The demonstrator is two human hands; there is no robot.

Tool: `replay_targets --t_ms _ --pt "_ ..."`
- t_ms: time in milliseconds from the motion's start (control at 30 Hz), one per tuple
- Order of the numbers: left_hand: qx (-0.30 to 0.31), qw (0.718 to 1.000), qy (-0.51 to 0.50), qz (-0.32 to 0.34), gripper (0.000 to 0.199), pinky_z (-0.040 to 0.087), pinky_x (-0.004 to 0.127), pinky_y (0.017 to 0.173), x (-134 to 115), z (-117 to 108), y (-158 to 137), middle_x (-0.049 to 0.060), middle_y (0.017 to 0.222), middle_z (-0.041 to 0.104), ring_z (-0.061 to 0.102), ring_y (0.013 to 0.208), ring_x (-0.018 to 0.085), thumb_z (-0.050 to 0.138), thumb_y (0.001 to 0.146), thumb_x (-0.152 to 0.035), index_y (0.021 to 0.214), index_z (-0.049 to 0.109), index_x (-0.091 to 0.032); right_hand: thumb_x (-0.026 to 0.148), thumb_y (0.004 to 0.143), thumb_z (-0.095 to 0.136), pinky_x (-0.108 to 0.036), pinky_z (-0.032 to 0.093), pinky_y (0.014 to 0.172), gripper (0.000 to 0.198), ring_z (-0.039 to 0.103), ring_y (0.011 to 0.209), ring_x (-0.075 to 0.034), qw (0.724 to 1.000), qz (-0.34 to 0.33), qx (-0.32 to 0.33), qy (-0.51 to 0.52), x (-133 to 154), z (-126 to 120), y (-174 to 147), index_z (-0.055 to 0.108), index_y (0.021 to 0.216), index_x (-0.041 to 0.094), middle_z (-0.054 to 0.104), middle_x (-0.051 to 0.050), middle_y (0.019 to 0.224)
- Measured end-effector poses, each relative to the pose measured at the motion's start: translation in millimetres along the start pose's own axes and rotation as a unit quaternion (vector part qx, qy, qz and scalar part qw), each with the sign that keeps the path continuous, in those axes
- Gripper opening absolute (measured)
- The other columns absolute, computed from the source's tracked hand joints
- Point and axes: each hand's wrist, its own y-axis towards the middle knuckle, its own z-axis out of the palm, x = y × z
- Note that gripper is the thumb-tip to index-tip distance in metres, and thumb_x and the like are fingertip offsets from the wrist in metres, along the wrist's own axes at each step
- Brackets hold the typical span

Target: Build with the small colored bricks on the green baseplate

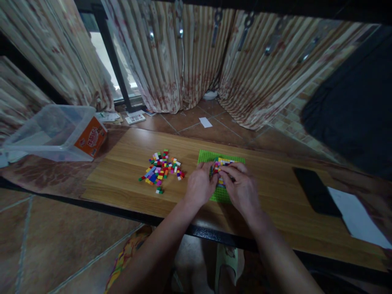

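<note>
A green studded baseplate (221, 197) lies on the wooden board, bearing a build of multicoloured toy bricks (225, 161). My left hand (199, 184) is closed at the left side of this build, its fingers wrapped against the bricks. From the right, my right hand (243, 187) reaches over the build with thumb and fingers pinched together on the bricks. The fingers of both hands nearly meet and hide much of the build. Whether a single loose brick sits between the right fingertips is too small to tell. Left of my hands lies a scattered pile of loose toy bricks (158, 171).
A clear plastic bin (58, 153) with an orange label stands at the far left. On the right are a dark flat tablet-like slab (315, 191) and a white paper (358, 216). Striped curtains (196, 61) hang behind the wooden board (122, 196).
</note>
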Motion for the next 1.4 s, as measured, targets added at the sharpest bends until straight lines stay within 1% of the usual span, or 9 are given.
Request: replay_targets --t_ms 300,533,700,900,1033,1133,1233,1300,1400 --pt "0.013 1.000 -0.009 0.022 0.028 0.053 0.032 0.088 2.4 0.7 7.8 0.008 0.106 0.072 0.067 0.090 0.020 0.056 0.090 -0.022 0.116 0.065 -0.017 0.034 0.091 0.059 -0.040 0.051 0.084 0.022 0.063 0.091 -0.023 0.999 0.013 -0.002 0.040 -4.0 3.4 6.2 0.077 0.087 0.022 0.066 -0.007 0.097" --pt "0.019 0.999 -0.041 0.012 0.023 0.053 0.030 0.085 6.1 0.5 11.4 0.006 0.101 0.074 0.068 0.087 0.019 0.062 0.087 -0.022 0.108 0.070 -0.019 0.034 0.089 0.058 -0.041 0.049 0.087 0.022 0.062 0.091 -0.024 0.997 0.045 0.009 0.069 -4.6 4.3 10.3 0.076 0.079 0.026 0.068 -0.005 0.090" --pt "0.016 0.998 -0.058 0.011 0.026 0.053 0.030 0.084 6.4 -0.1 11.6 0.007 0.101 0.075 0.069 0.088 0.019 0.065 0.085 -0.021 0.111 0.070 -0.018 0.033 0.088 0.059 -0.041 0.049 0.086 0.021 0.063 0.088 -0.023 0.995 0.060 0.005 0.077 -3.4 5.3 11.7 0.075 0.076 0.025 0.068 -0.005 0.087" --pt "0.013 0.998 -0.055 0.020 0.022 0.052 0.030 0.081 5.6 -0.2 12.2 0.006 0.096 0.075 0.068 0.086 0.019 0.065 0.085 -0.021 0.105 0.072 -0.017 0.034 0.086 0.061 -0.040 0.051 0.084 0.019 0.065 0.089 -0.023 0.988 0.086 -0.040 0.121 -0.3 4.5 9.4 0.076 0.083 0.022 0.070 -0.007 0.090" --pt "0.013 0.998 -0.066 0.006 0.026 0.052 0.029 0.079 5.0 -0.1 11.6 0.005 0.099 0.075 0.067 0.081 0.018 0.065 0.085 -0.024 0.110 0.070 -0.018 0.035 0.086 0.062 -0.039 0.052 0.081 0.019 0.067 0.085 -0.022 0.973 0.127 -0.083 0.175 -4.6 3.1 9.1 0.074 0.082 0.021 0.072 -0.006 0.087" --pt "0.020 0.997 -0.078 -0.007 0.030 0.053 0.030 0.080 5.0 -1.8 10.1 0.006 0.101 0.075 0.068 0.082 0.018 0.066 0.084 -0.027 0.113 0.070 -0.018 0.038 0.085 0.062 -0.039 0.053 0.079 0.020 0.067 0.083 -0.022 0.965 0.146 -0.095 0.196 -9.3 3.0 8.5 0.074 0.081 0.022 0.073 -0.005 0.087" --pt "0.037 0.993 -0.111 -0.022 0.036 0.053 0.030 0.079 7.3 -3.4 9.3 0.006 0.101 0.075 0.068 0.083 0.019 0.067 0.082 -0.025 0.117 0.068 -0.018 0.039 0.084 0.062 -0.039 0.053 0.079 0.021 0.067 0.082 -0.022 0.963 0.152 -0.104 0.196 -11.3 1.5 8.2 0.074 0.081 0.022 0.072 -0.006 0.087" --pt "0.045 0.985 -0.162 -0.032 0.037 0.054 0.029 0.077 10.3 -3.0 10.2 0.006 0.101 0.075 0.068 0.082 0.018 0.066 0.082 -0.026 0.119 0.067 -0.017 0.040 0.084 0.062 -0.038 0.053 0.077 0.022 0.066 0.080 -0.022 0.963 0.153 -0.112 0.192 -11.2 -0.7 8.6 0.074 0.081 0.022 0.072 -0.005 0.085" --pt "0.042 0.966 -0.250 -0.056 0.033 0.053 0.026 0.071 15.2 0.8 14.4 0.007 0.098 0.075 0.067 0.077 0.016 0.061 0.087 -0.034 0.112 0.068 -0.014 0.041 0.084 0.062 -0.036 0.053 0.073 0.022 0.066 0.077 -0.021 0.961 0.154 -0.124 0.191 -10.5 -4.2 9.7 0.074 0.080 0.022 0.071 -0.004 0.082"
